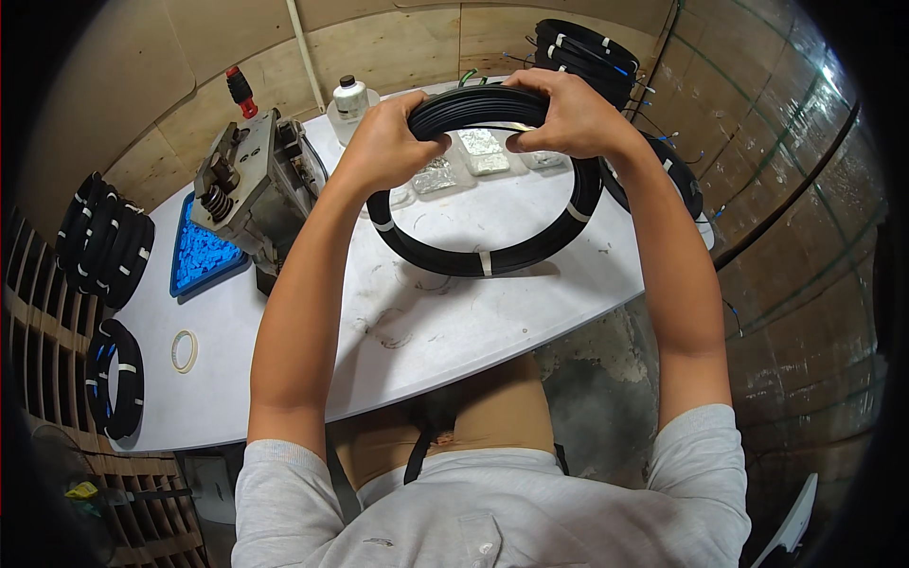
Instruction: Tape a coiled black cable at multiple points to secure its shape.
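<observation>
A coil of black cable is raised at its far side between my two hands. White tape bands wrap its near half, which hangs low over or rests on the white table; I cannot tell which. My left hand grips the coil's upper left, fingers over the outside and thumb inside the ring. On the upper right, my right hand holds it the same way. Through and behind the ring show clear bags of small silvery parts. The fingertips of both hands are partly hidden.
Left stands a metal bench machine beside a blue tray of small blue pieces. A tape roll, a banded coil and stacked coils lie farther left. A white bottle and more coils stand behind.
</observation>
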A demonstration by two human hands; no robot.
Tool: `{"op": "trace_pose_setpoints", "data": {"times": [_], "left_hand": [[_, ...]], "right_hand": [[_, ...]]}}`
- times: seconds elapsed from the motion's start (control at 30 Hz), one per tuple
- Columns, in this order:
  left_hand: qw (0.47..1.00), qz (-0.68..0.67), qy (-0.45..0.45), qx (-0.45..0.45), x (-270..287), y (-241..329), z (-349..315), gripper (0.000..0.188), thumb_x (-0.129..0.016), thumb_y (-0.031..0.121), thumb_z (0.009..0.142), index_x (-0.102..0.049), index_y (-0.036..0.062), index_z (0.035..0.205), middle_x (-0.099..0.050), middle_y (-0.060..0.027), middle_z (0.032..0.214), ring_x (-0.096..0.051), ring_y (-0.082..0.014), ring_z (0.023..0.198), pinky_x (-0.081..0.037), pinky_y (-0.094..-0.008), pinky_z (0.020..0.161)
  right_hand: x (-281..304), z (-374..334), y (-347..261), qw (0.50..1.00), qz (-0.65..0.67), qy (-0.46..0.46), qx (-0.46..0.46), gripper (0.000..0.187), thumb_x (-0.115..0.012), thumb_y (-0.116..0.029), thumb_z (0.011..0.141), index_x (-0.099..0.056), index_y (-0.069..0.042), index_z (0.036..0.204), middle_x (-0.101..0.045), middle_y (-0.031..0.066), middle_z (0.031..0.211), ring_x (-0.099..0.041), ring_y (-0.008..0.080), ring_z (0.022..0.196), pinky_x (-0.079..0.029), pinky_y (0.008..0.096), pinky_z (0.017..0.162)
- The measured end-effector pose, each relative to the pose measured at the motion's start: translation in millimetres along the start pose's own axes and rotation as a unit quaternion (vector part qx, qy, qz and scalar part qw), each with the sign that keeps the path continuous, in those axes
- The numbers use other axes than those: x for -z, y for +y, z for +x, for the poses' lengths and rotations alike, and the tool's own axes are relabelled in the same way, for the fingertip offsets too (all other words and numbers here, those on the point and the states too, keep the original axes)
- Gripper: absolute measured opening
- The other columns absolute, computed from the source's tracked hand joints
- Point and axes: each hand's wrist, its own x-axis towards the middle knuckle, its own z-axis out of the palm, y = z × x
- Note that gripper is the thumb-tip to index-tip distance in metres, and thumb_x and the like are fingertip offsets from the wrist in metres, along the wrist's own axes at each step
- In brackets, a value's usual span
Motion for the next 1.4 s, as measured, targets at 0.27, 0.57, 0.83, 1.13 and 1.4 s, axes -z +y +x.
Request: {"op": "trace_pose_setpoints", "data": {"times": [0.27,0.57,0.83,1.13,1.4], "left_hand": [[0.999,0.033,0.008,0.014,2,-16,0,0.026,-0.078,0.016,0.079,-0.069,0.0004,0.098,-0.067,-0.0060,0.076,-0.060,-0.0153,0.070,-0.049,-0.0319,0.068],[0.999,0.021,0.036,0.015,1,-20,-1,0.024,-0.076,0.017,0.079,-0.069,-0.0001,0.094,-0.061,-0.0045,0.068,-0.054,-0.0141,0.061,-0.044,-0.0317,0.059],[0.999,0.020,0.034,0.027,-1,-11,2,0.023,-0.071,0.016,0.076,-0.068,-0.0011,0.092,-0.066,-0.0154,0.071,-0.064,-0.0267,0.066,-0.050,-0.0383,0.066],[0.998,0.057,0.025,-0.014,1,-2,3,0.025,-0.072,0.017,0.077,-0.068,-0.0014,0.093,-0.068,-0.0179,0.074,-0.067,-0.0297,0.069,-0.052,-0.0403,0.068],[0.997,0.056,0.051,-0.023,0,-4,-3,0.035,-0.080,0.019,0.077,-0.069,-0.0002,0.104,-0.071,-0.0149,0.078,-0.068,-0.0274,0.073,-0.053,-0.0374,0.071]], "right_hand": [[-3,6,-9,0.991,0.038,-0.069,-0.105,0.062,-0.090,-0.022,0.068,-0.065,-0.003,0.122,-0.074,0.0127,0.093,-0.070,0.0221,0.086,-0.054,0.0337,0.082],[-6,0,2,0.991,0.036,-0.052,-0.116,0.062,-0.089,-0.019,0.067,-0.064,0.001,0.120,-0.072,0.0089,0.097,-0.066,0.0178,0.089,-0.051,0.0288,0.085],[-4,-4,12,0.990,0.085,-0.043,-0.108,0.073,-0.085,-0.018,0.067,-0.058,0.009,0.129,-0.069,0.0164,0.113,-0.065,0.0220,0.102,-0.049,0.0311,0.093],[-18,6,-16,0.989,-0.128,0.052,0.048,0.046,-0.076,-0.015,0.079,-0.063,-0.007,0.123,-0.072,0.0177,0.101,-0.070,0.0344,0.088,-0.055,0.0409,0.079],[-13,12,-21,0.994,-0.100,-0.039,-0.014,0.028,-0.070,-0.012,0.089,-0.060,-0.008,0.115,-0.071,0.0192,0.082,-0.069,0.0363,0.075,-0.053,0.0449,0.069]]}}
